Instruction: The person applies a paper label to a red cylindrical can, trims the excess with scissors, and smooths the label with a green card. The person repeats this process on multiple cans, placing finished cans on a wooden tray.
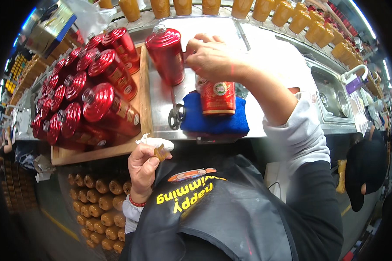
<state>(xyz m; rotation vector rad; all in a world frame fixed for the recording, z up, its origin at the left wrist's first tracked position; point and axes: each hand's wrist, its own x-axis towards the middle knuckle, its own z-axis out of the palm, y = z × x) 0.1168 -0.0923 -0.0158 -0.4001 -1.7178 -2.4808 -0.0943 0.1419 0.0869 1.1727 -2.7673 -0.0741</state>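
My left hand [144, 168] pinches a small gold-coloured piece [161, 152] between thumb and fingers, near the front edge of the steel worktop. A white cloth bundle [158, 143] with frayed ends shows just behind those fingers; how it is held is hidden. My right hand [212, 58] is blurred, its fingers bent, above a red jar [218, 98] with a round emblem. That jar rests on a folded blue cloth [196, 114]. Whether the right hand holds anything cannot be made out. Beside its fingertips stands a glossy red bottle [166, 58] with a ridged top.
Several similar red bottles [99, 104] lean in a wooden tray [146, 88] at left. Scissors [175, 115] lie beside the cloth. At right is a steel sink [333, 94]. Amber-brown jars [241, 8] line the conveyor behind; more brown containers [99, 205] are stacked below.
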